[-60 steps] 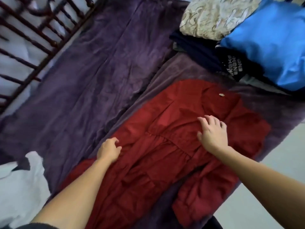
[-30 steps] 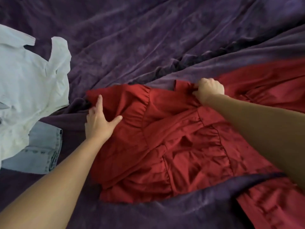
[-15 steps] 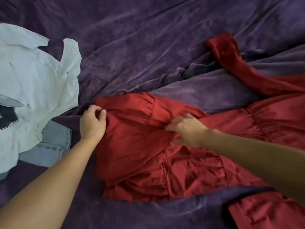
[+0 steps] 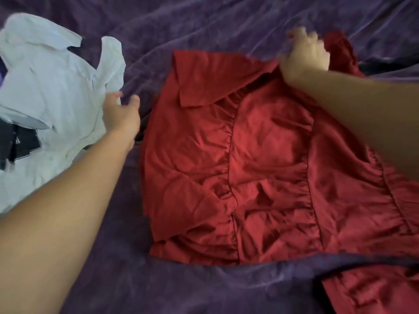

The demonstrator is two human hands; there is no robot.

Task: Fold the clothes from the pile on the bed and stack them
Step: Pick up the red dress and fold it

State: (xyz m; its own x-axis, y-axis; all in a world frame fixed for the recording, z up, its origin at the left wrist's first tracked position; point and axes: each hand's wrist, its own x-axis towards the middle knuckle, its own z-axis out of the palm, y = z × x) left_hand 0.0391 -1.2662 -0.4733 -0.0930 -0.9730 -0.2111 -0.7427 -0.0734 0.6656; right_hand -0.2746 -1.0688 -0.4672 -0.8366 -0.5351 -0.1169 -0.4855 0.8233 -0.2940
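Purple plush bedspread [image 4: 226, 21] fills my head view, rumpled all over. My left hand [image 4: 120, 112] hovers over it with fingers loosely spread and nothing in its grasp; the white shirt [image 4: 49, 82] lies just to its left, over a dark garment [image 4: 13, 141]. The red dress [image 4: 260, 166] lies spread on the bed to the right of that hand, its gathered tiers wrinkled and one corner turned over. My right hand [image 4: 303, 55], blurred, curls its fingers into the dress's far edge, with a ruffled red part just beyond it.
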